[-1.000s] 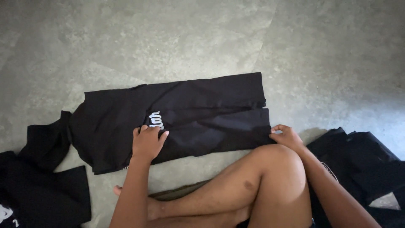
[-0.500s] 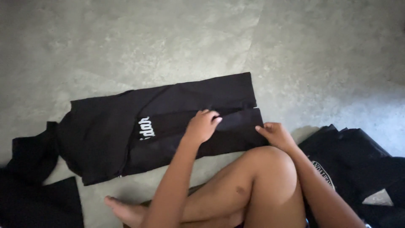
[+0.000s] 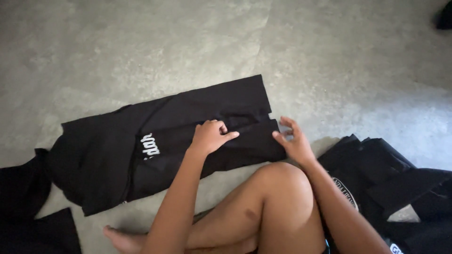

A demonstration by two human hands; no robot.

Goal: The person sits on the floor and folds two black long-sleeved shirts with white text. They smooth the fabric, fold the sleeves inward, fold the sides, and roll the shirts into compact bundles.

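Black garment (image 3: 165,141), hands (image 3: 212,136) on it (knee (image 3: 282,188) near)

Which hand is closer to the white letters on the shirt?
Left. The left hand rests on the black shirt just right of the white letters. The right hand is farther off, at the shirt's right end.

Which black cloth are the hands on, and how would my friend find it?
Start at the grey concrete floor. In its middle lies a long folded black garment, with the left hand on it and the right hand at its right end. Unlike the black pile at the right, it lies spread flat and has white lettering.
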